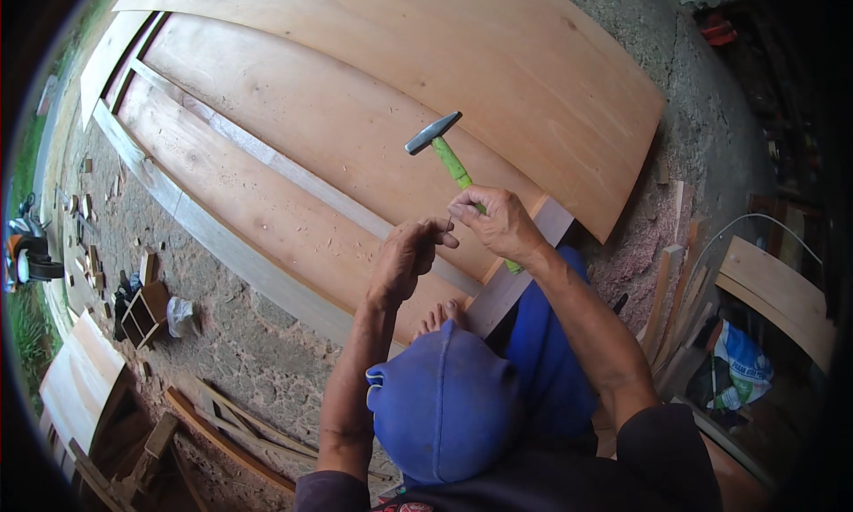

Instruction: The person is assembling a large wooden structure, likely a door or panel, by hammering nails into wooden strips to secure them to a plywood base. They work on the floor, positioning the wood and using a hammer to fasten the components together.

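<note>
My right hand [505, 226] is closed around the green handle of a hammer [451, 161], its dark steel head tilted up and away from me. The right thumb and fingertips also meet close to my left hand [409, 259]. That left hand is curled, its fingers bent toward the thumb; a thin sliver, perhaps a nail, shows between the two hands, too small to be sure. Both hands hover above a wooden panel frame [293, 170] with thin plywood faces and long battens. Near its close end lies a wooden crosspiece [506, 290], beside my bare foot [437, 316].
A large plywood sheet [498, 68] rests over the frame's far side. Wood offcuts [89, 210] and a small wooden box [145, 316] lie on the rough ground at left. Long boards [231, 441] sit lower left. Planks [666, 299] and a plastic bag [742, 365] stand at right.
</note>
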Tool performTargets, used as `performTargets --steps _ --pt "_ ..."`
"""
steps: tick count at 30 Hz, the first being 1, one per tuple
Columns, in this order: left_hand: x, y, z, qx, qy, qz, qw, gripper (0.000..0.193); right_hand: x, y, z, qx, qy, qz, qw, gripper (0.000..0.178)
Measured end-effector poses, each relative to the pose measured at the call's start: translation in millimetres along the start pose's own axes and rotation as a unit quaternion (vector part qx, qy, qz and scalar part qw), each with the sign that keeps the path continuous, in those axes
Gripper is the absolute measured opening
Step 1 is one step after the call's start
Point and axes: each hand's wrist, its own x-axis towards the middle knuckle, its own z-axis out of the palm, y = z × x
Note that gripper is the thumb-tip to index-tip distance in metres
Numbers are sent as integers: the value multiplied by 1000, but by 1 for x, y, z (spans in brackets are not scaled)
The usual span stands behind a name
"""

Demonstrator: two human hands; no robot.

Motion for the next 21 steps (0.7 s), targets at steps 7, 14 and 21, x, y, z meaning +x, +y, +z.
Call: performTargets --steps 7,14,21 --pt "-12 -1 10 3 -16 -22 1000 18 -9 3 3 20 -63 32 997 21" --pt "-31 0 9 -142 -40 -5 989 13 -15 5 4 89 -78 21 993 31" --pt "-75 5 22 -95 10 17 995 13 -56 -1 -10 133 -59 -48 988 32"
